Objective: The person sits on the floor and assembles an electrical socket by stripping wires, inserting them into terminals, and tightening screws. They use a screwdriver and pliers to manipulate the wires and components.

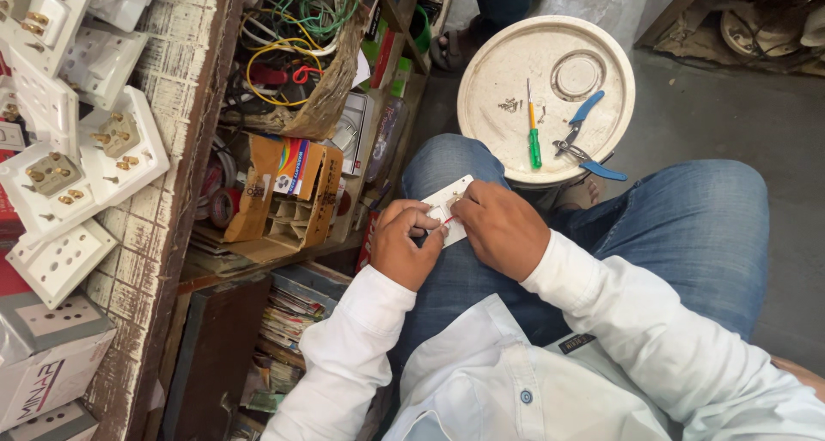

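A small white switch plate point(449, 202) rests on my left thigh, over blue jeans. My left hand point(404, 243) grips its near left side. My right hand point(501, 226) covers its right side, fingertips pinched at a thin red wire point(447, 222) on the plate. Both arms wear white sleeves. What lies under my right palm is hidden.
A white bucket lid point(516, 63) ahead carries a green-handled screwdriver point(534, 138), blue-handled pliers point(584, 140) and a few screws point(509, 106). On the left a worn wooden bench point(172, 192) holds white socket plates point(103, 149); shelves hold coiled wires point(292, 37) and a cardboard box point(288, 192).
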